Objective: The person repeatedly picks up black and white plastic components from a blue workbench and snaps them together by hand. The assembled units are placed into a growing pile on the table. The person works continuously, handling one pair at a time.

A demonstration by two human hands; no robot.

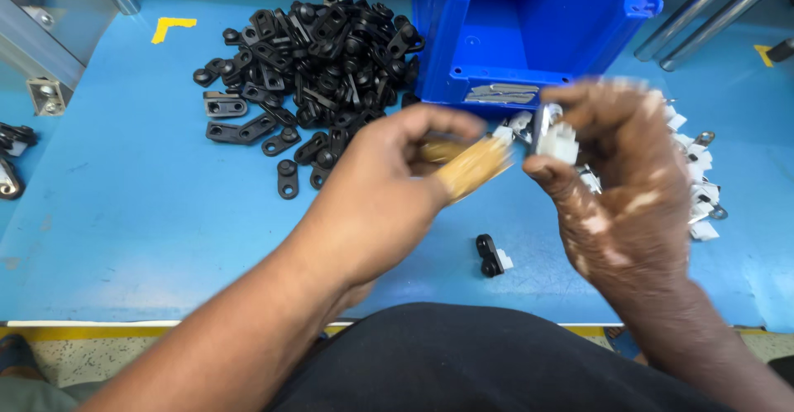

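My left hand [376, 193] grips a tan wooden-handled tool [471, 166], its tip pointing right toward a small white plastic part [559, 139]. My right hand [624, 180] pinches that white part between thumb and fingers, above the blue table. Both hands are motion-blurred. One assembled black-and-white piece [491, 256] lies on the table below the hands.
A heap of black plastic brackets [318, 52] lies at the back left. A blue bin [529, 27] stands behind the hands. White and metal parts [699, 184] are scattered to the right. The blue table [132, 205] ends at a yellow-striped front edge.
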